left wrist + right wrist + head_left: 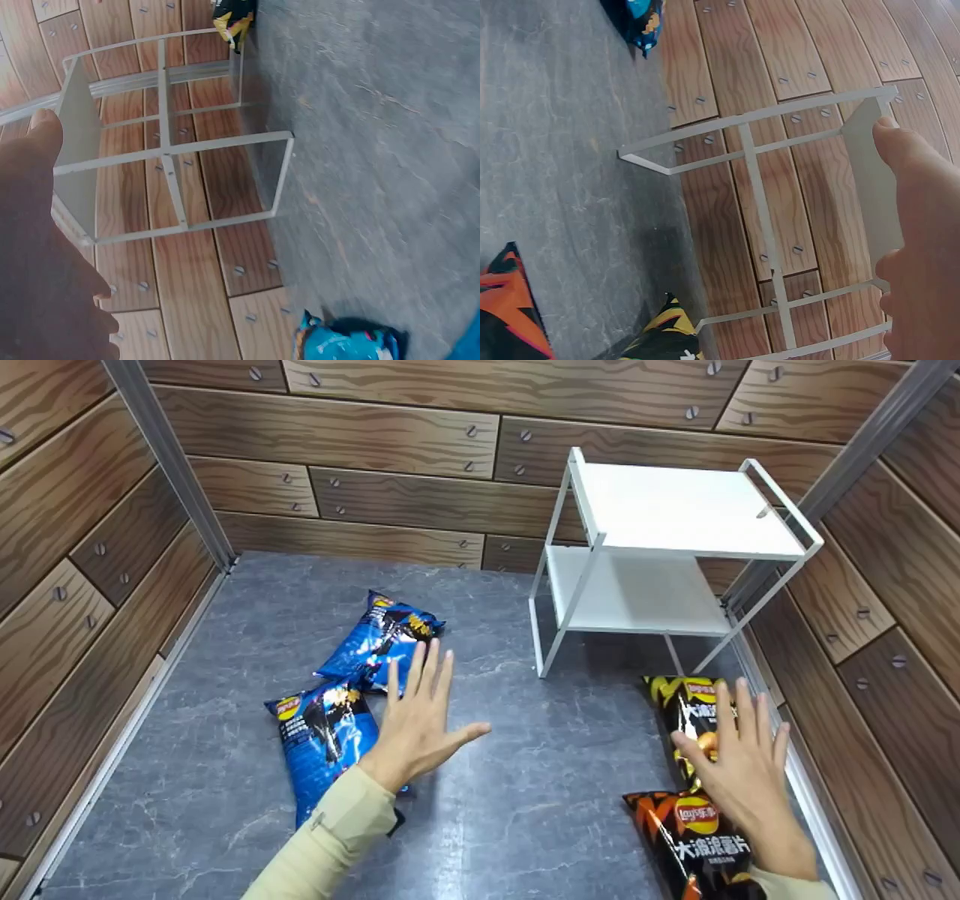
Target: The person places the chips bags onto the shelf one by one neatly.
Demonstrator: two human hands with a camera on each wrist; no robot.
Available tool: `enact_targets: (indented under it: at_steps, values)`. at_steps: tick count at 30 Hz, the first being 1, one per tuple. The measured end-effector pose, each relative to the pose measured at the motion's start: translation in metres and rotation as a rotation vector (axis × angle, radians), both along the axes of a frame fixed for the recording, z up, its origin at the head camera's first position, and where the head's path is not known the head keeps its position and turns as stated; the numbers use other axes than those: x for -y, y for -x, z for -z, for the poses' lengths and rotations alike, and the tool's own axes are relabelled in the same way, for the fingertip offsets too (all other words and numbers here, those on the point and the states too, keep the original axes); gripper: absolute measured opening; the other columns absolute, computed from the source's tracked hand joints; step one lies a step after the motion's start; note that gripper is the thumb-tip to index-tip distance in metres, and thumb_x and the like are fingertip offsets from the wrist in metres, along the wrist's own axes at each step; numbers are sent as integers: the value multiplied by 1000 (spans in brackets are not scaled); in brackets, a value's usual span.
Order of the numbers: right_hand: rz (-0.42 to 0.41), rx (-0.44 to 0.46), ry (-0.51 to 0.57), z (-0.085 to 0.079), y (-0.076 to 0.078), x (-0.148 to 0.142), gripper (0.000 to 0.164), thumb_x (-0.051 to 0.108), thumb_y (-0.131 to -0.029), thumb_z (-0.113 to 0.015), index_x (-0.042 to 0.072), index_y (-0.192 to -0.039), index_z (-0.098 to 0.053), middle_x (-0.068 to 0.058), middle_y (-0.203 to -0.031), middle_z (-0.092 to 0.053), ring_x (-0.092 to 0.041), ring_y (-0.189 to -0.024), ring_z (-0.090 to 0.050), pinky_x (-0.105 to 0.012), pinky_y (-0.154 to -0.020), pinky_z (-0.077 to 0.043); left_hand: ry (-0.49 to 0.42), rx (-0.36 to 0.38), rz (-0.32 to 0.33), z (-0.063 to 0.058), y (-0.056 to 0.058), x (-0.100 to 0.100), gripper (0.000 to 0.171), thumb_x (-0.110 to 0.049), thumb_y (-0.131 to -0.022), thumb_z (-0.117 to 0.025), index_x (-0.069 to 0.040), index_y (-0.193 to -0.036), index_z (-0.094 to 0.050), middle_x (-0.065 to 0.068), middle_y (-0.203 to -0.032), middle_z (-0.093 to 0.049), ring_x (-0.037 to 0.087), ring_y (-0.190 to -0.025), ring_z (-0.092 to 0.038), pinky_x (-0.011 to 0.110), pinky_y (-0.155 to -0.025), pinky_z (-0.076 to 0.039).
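My left hand (pixel 416 727) is held out with fingers straight and thumb spread, holding nothing. In the head view it overlaps two blue chip bags, an upper one (pixel 382 634) and a lower one (pixel 322 742), lying on the floor with their ends meeting. My right hand (pixel 750 769) is likewise outstretched and holds nothing. Behind it on the floor lie a black-and-yellow chip bag (pixel 686 701) and, nearer, a black-and-orange chip bag (pixel 694 847), both partly hidden by the hand and forearm. Each wrist view shows its hand's thumb side, the left hand (pixel 45 247) and the right hand (pixel 926 240).
A white two-tier shelf cart (pixel 690 510) stands at the back right, with bare top and lower shelves. Wood-patterned walls (pixel 390 435) enclose the grey marbled floor (pixel 517 780) at the back and both sides. Metal posts (pixel 176 457) mark the corners.
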State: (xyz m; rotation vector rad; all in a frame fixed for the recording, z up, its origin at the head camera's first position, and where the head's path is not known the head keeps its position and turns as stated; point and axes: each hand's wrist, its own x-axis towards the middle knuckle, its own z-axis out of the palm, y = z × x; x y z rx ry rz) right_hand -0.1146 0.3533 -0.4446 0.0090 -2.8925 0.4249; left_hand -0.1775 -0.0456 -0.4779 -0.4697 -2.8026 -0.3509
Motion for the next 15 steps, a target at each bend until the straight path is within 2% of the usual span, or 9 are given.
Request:
enact_targets:
  at_steps: [8, 15]
  values:
    - [2, -81, 35, -21, 17, -15, 77, 48, -89, -41, 16, -145, 1, 2, -150, 15, -22, -137, 17, -45, -104, 24, -37, 33, 12, -8, 12, -23, 103, -83, -71, -22, -15, -145, -1, 4, -151, 14, 25, -140, 7, 52, -110, 7]
    - [10, -114, 52, -41, 39, -25, 76, 48, -89, -40, 12, -145, -3, 2, -150, 12, -22, -138, 14, -44, -105, 23, -70, 42, 28, -11, 23, -38, 99, -80, -75, -24, -13, -145, -4, 6, -151, 11, 26, -140, 5, 53, -110, 0]
